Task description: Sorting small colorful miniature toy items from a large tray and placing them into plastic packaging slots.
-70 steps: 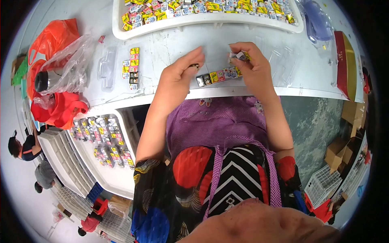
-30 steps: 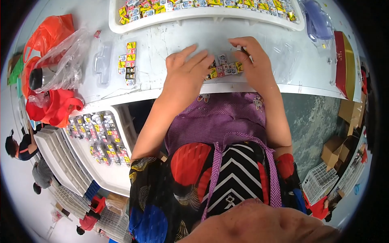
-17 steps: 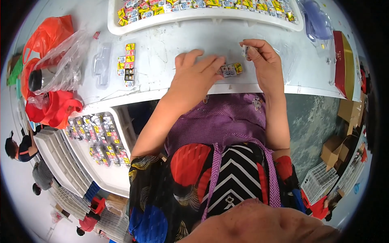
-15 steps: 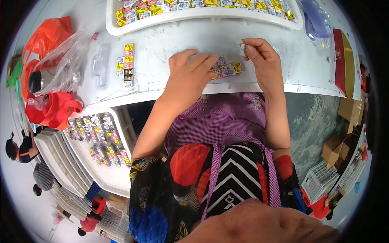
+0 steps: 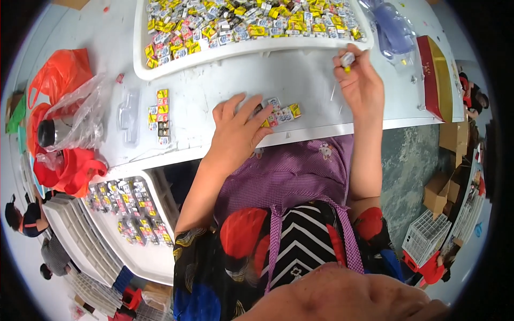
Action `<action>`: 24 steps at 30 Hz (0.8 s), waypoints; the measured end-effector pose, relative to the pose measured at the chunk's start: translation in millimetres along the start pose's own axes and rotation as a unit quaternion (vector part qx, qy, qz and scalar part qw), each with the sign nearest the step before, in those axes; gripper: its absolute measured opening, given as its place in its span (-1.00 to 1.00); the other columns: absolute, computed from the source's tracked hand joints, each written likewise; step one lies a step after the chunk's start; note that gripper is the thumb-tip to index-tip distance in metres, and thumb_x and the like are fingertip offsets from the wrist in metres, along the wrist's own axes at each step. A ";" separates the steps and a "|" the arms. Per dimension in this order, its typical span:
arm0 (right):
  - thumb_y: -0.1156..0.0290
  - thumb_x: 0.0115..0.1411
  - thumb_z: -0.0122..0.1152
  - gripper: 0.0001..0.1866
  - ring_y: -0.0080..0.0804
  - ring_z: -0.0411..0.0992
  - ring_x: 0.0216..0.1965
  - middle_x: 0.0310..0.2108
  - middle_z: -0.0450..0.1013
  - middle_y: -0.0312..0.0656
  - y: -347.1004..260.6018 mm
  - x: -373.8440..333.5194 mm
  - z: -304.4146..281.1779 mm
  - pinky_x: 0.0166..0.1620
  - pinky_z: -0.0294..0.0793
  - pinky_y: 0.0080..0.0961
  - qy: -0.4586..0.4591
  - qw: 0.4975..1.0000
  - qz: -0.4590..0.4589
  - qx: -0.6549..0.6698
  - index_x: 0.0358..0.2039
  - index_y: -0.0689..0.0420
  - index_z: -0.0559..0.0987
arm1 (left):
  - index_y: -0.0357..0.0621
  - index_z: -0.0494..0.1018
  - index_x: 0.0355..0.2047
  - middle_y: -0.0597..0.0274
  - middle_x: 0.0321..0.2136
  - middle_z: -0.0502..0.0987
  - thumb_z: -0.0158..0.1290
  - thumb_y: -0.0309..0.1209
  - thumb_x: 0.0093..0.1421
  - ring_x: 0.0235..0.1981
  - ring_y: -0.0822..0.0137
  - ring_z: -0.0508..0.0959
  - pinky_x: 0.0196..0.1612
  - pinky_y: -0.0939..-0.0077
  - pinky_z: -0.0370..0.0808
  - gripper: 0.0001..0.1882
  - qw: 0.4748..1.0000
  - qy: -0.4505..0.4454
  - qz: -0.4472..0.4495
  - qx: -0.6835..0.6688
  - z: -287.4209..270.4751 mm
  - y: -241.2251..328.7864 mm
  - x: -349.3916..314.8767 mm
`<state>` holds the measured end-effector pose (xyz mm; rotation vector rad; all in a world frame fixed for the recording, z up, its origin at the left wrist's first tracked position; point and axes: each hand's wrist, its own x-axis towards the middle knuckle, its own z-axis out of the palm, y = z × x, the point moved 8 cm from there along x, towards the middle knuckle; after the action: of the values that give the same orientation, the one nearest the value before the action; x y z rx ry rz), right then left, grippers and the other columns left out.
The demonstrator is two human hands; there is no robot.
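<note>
Between the thumb and fingers of my right hand (image 5: 361, 85), raised near the front corner of the tray, is a small white box (image 5: 347, 59) with a bit of yellow below it. My left hand (image 5: 235, 128) lies palm down with its fingers spread, touching a cluster of tiny printed boxes (image 5: 282, 115) near the table's front edge. Those fingers partly cover the cluster. Farther left, more tiny boxes in yellow, pink, white and black form a neat upright block (image 5: 163, 115). Beside that block lies a clear plastic blister shell (image 5: 129, 116).
A white tray (image 5: 235, 44) heaped with tiny boxes stands at the back. Clear plastic shells (image 5: 393, 29) and a red-and-gold box (image 5: 432, 77) are on the right. Red bags (image 5: 61, 75) and a dark-lidded bottle (image 5: 51, 132) sit left. Below left, another tray (image 5: 155, 262) holds filled packs.
The view has shifted, showing more of the back tray. My right hand has moved toward that tray with a small box between its fingers. My left hand has settled lower over the cluster.
</note>
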<state>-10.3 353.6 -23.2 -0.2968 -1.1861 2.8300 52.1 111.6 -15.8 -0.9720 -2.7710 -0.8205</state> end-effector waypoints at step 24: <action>0.56 0.00 0.19 -0.77 -0.04 0.45 -0.26 -0.24 0.39 -0.04 -0.7 110.8 115.6 -0.22 0.46 -0.25 -0.197 0.464 -0.219 -0.835 -0.27 0.08 0.61 | -0.03 0.47 -0.03 0.30 0.06 0.40 0.17 -0.29 0.04 0.07 0.14 0.29 0.12 0.23 0.14 -0.56 0.999 0.012 -0.018 -0.027 -6.0 -13.4 -6.0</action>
<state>-142.0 287.3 39.5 0.5933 -2.9438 0.3557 48.3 96.4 -18.4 -0.9154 -2.7675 -0.9101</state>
